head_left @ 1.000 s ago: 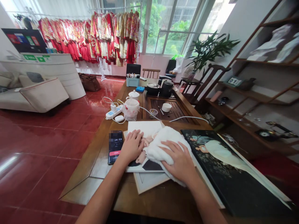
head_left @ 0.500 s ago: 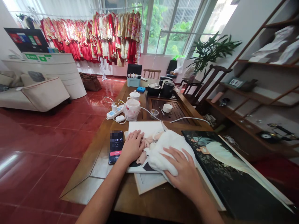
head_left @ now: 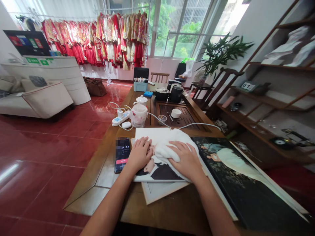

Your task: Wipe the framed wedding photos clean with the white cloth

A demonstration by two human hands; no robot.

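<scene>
"As the white cloth [head_left: 178,136] is seen bunched on the printed panel [head_left: 167,172], which step should be taken to be in hand?"

"Wiping is suggested. The cloth is covered in part by the right hand [head_left: 187,160], whose fingers are spread over it with the thumb set apart; whether a fold is also pinched beneath the palm cannot be told."

"And how is the left hand [head_left: 140,154] to be described?"

"It is laid palm down on the left part of the same panel, with the fingers close together and nothing seen to be gripped. By that hand, it may be judged, the panel is being steadied. Just beside it, a phone [head_left: 122,160] is set on the wooden table [head_left: 137,209]."

"Where is the panel itself placed?"

"It is laid flat on the table, between the phone and a dark picture [head_left: 246,177]. From under its near edge a pale-framed piece [head_left: 159,191] is seen to jut out at an angle, so level support may be lacking."

"What is called for by the next move?"

"For a stroke of the cloth, even, light pressure seems to be needed across the uncovered print. Firm steadying by the left hand would be wanted, lest the panel be slid over the piece beneath."
</scene>
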